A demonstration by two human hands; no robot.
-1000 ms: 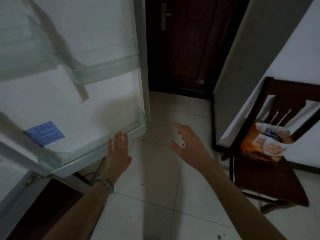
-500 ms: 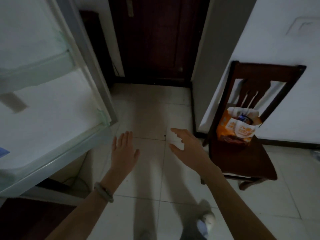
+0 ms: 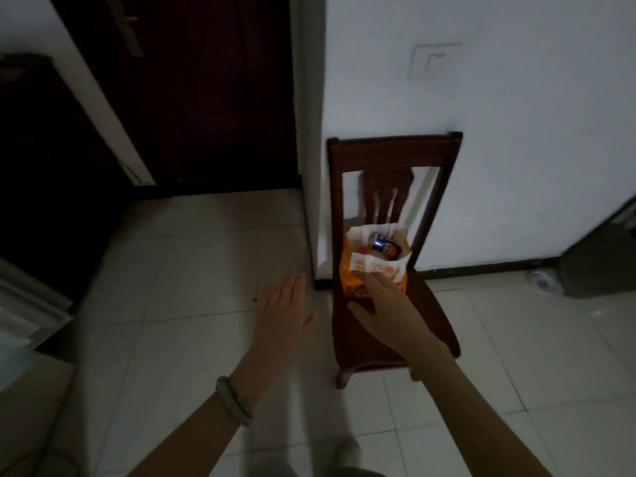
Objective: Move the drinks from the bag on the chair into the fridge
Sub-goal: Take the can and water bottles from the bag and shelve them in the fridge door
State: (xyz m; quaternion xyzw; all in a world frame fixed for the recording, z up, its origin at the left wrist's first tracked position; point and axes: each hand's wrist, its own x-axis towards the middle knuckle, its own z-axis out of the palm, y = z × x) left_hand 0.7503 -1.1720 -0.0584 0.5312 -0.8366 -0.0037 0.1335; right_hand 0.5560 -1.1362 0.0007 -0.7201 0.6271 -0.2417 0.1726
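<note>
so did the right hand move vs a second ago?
Yes. The right hand has gone from over the pale floor tiles, left of the dark wooden chair, to above its seat, fingertips at the orange-and-white paper bag.

- The chair [image 3: 389, 156] is dark reddish-brown wood, smooth, with a dull polish on the seat.
- The bag [image 3: 382, 270] looks like paper, orange and white, matt and creased at its folded rim.
- The can [image 3: 383, 248] inside it has a shiny metal top that catches the light.
- The floor [image 3: 192, 270] is pale tile, smooth, with a faint gloss.
- The wall [image 3: 516, 132] is white paint, matt.
- The door [image 3: 213, 98] is dark wood, and its handle [image 3: 129, 32] is dull metal.
- The bracelet [image 3: 234, 401] is pale smooth beads; whether stone or plastic is unclear.
</note>
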